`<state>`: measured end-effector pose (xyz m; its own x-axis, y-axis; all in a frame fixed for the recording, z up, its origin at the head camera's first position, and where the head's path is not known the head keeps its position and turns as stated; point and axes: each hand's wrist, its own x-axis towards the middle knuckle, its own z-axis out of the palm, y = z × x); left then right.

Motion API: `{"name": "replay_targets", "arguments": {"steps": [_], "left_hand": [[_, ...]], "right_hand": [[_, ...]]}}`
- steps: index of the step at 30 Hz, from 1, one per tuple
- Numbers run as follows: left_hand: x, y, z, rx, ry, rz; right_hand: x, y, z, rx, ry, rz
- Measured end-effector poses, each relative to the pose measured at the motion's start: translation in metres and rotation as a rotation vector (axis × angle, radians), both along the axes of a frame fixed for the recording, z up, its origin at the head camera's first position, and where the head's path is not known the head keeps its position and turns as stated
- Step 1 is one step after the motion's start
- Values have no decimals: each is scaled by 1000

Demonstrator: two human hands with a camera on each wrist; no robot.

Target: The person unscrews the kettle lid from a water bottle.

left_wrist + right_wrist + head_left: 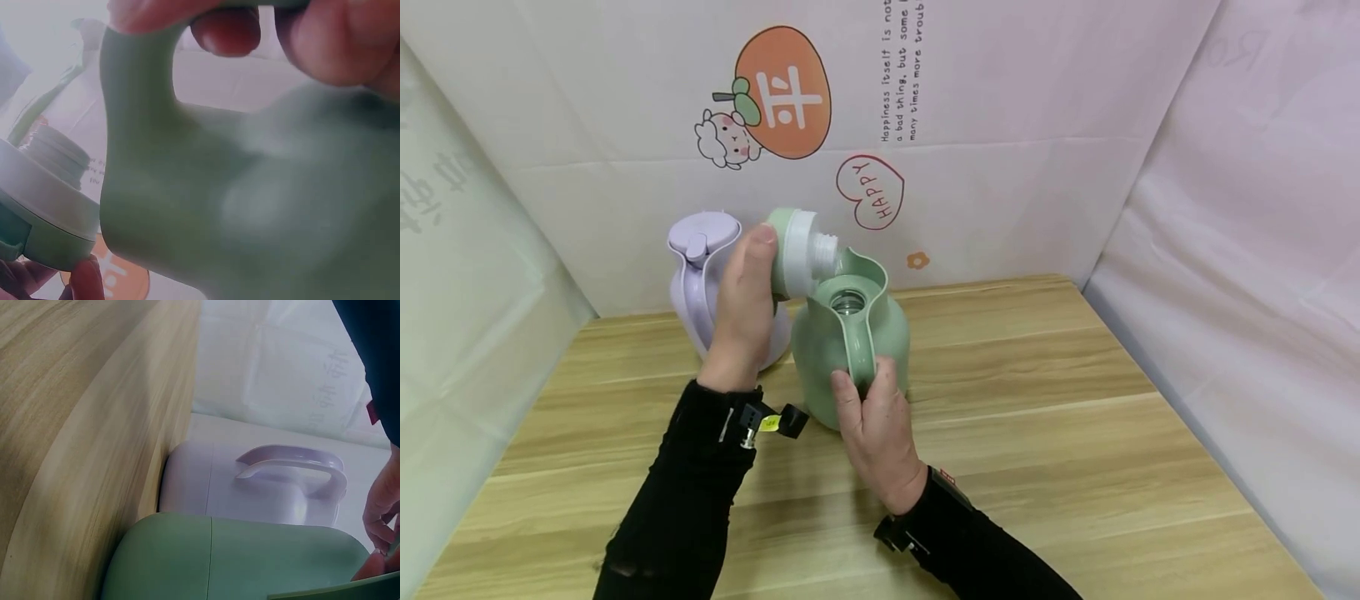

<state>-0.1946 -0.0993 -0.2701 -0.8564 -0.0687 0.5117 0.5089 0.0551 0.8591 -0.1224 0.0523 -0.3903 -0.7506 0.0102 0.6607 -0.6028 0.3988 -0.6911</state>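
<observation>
My left hand (pixel 741 300) grips a green and white screw lid (pixel 802 254), tipped sideways so its white threaded plug (pixel 824 253) points right. Just below and right of the lid stands a green thermos jug (pixel 816 358), its threaded mouth (pixel 848 302) uncovered. Around the jug's handle (pixel 859 346) curl the fingers of my right hand (pixel 880 437). The left wrist view has this handle (pixel 140 137) up close, with right-hand fingers at the top and the lid (pixel 53 187) at the left. Most left-hand fingers are hidden behind the lid in the head view.
A lavender thermos jug (pixel 703 229) with its lid on stands left of the green one, partly behind my left hand. Both jugs are near the back edge of the wooden table (pixel 1037 400). A printed white cloth (pixel 1000 100) hangs behind and at both sides.
</observation>
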Motion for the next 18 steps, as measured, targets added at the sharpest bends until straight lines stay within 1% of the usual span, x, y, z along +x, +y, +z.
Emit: {"name": "replay_targets", "arguments": {"steps": [3,7,13,18], "left_hand": [[0,-2,-5,139,-19,-40],[3,-3,-12,314,-67,-64],[8,-9,-26,490,-162,-103],[13,-11,-38,624,-257,-131]], "right_hand": [[-2,1,-1,-15,1,15],[-5,3,0,-28,-5,10],[-8,6,0,-20,-9,-27],[-11,8,1,-18,-13,-68]]}}
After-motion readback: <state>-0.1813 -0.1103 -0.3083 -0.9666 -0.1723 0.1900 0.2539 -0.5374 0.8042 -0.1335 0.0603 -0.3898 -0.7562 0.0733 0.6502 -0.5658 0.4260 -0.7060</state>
